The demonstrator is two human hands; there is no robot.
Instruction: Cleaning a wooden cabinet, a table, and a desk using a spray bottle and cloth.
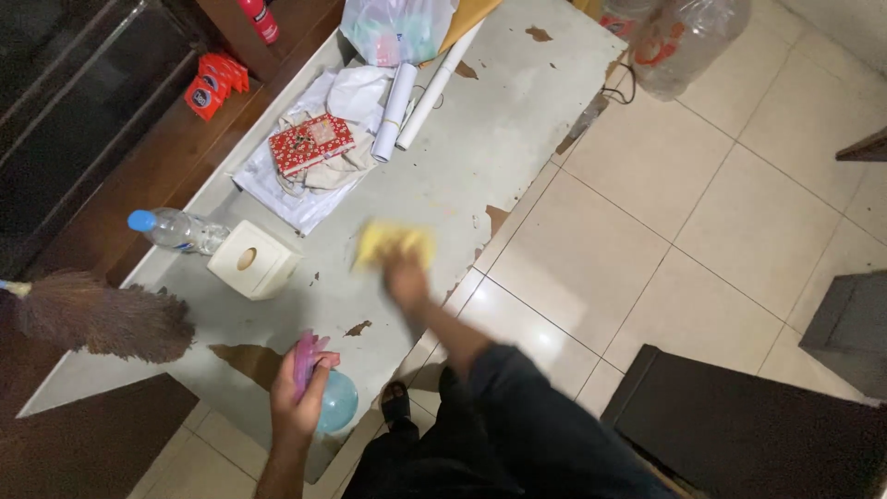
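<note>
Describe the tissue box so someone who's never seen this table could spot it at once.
Start at the long grey table with peeling paint. Near its left edge, between the clear water bottle and the brown feather duster, sits the tissue box. It is the only cream-coloured cube there, with an oval hole in its top.

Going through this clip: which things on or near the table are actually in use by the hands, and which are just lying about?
In use:
- yellow cloth under the right hand on the table
- spray bottle held in the left hand

Lying about:
- tissue box
- water bottle
- feather duster
- red patterned box
- paper rolls
- plastic bag
</note>
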